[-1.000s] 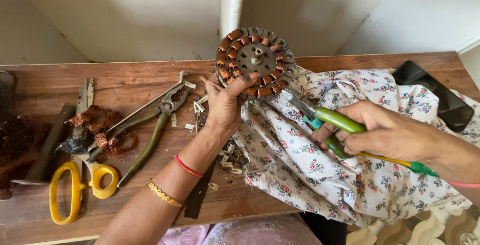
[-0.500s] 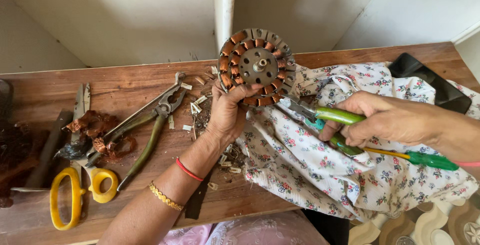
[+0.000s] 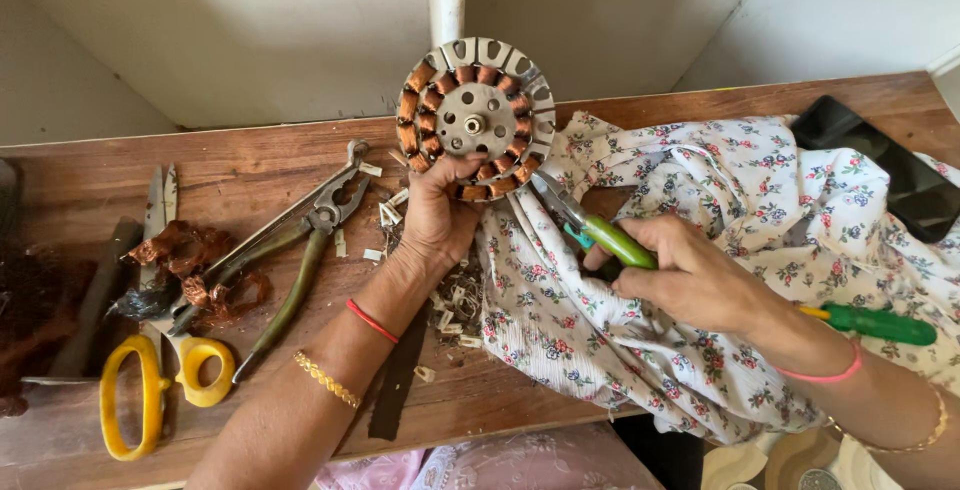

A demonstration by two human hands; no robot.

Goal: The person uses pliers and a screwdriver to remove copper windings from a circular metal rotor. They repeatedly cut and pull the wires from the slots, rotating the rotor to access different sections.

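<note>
Two hands work above a wooden surface (image 3: 620, 120): left hand (image 3: 435, 215) grips an upright copper-wound motor stator (image 3: 475, 120), right hand (image 3: 690, 275) closes green-handled cutters (image 3: 590, 225) at its lower rim, likely snipping windings, needing careful aim.

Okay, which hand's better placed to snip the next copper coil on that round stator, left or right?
Probably the right hand: it already holds the green-handled cutters, whose tips sit by the stator rim. The left hand is occupied gripping the stator from below, keeping it upright.
</note>
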